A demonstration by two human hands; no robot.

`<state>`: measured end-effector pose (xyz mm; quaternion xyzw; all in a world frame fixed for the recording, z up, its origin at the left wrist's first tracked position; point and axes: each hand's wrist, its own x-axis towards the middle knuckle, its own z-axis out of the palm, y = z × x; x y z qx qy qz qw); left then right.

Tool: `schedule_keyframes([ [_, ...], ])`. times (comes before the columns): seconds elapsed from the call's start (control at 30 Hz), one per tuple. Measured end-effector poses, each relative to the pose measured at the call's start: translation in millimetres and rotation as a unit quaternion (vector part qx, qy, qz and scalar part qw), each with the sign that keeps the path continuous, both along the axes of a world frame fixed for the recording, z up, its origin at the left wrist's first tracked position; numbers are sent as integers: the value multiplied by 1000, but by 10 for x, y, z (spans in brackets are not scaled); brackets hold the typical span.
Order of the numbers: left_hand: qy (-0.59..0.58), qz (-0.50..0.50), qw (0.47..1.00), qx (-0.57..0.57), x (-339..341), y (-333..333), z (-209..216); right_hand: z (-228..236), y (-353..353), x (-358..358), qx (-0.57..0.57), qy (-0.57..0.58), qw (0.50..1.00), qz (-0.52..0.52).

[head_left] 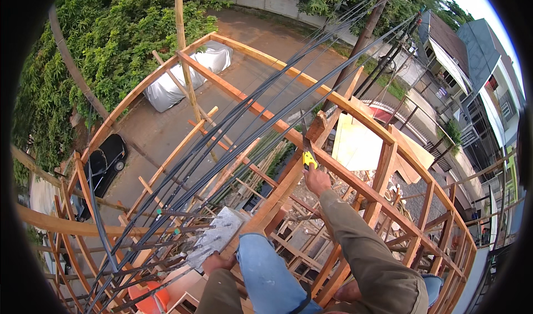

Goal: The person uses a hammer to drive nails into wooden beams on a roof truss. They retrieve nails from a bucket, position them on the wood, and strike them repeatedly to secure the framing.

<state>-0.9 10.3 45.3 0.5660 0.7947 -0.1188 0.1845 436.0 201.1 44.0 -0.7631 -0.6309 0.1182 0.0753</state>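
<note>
Timber framing [219, 82], yellow-handled saw [308, 158] in right hand [317, 181], blade [306, 141] projecting ahead

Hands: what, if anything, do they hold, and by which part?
Right hand: a saw, by its yellow handle. Left hand: at a wooden beam; whether it grips cannot be told.

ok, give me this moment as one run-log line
right hand: grips yellow-handled saw | blade: at wooden beam, contact unclear | left hand: by grey concrete column, grip unclear
</note>
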Motion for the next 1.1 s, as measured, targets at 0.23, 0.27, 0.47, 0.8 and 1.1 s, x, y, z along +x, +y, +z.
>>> schedule_keyframes([
  [0.23,-25,19,999,-18,-23,29,-5,-40,2,-34,-15,9,1000,-4],
  [0.27,-30,31,999,-30,-10,40,19,-47,3,-31,-25,10,1000,-6],
  [0.47,-26,-6,996,80,-136,-123,-484,52,-20,-97,-25,-15,998,-47],
  [0.8,-78,22,994,76,-98,-43,-294,270,10,11,-7,-75,997,-5],
  [1.1,-90,44,995,-4,-91,6,-258,38,49,-107,1,-47,999,0],
])
